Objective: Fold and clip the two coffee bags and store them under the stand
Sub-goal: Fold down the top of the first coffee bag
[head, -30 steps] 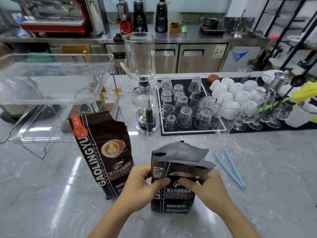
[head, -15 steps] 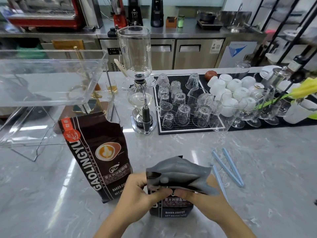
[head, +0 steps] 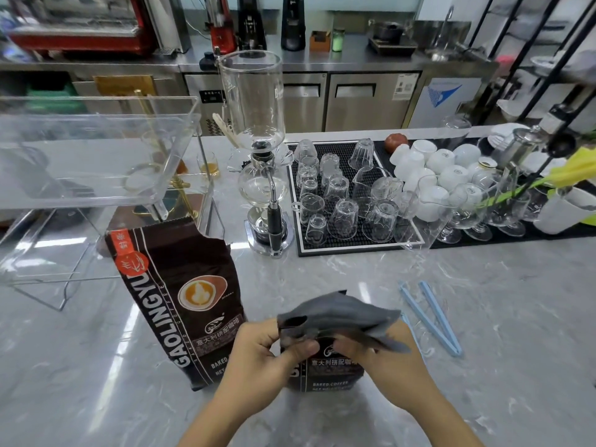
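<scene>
Near front edge of counter [head: 483, 317]: left hand [head: 258, 359] and right hand [head: 383, 359] pinching folded-over top of small bag [head: 332, 366]. Left of it, tall bag [head: 180, 301], upright, unfolded. Right, blue clips [head: 430, 317]. Farther left, clear stand [head: 96, 156].

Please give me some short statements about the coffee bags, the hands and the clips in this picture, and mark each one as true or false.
1. Both hands, the left hand and the right hand, hold the bent-over grey top of the smaller dark brown coffee bag. True.
2. The taller dark brown coffee bag lies flat on the grey marble counter. False: it stands upright, left of the hands.
3. The long light blue plastic clips lie on the counter to the right of the hands. True.
4. A blue clip is already fastened on the taller bag. False: its top is unfolded and carries no clip.
5. The taller bag is stored under the clear acrylic stand. False: it stands in front of it.
</scene>
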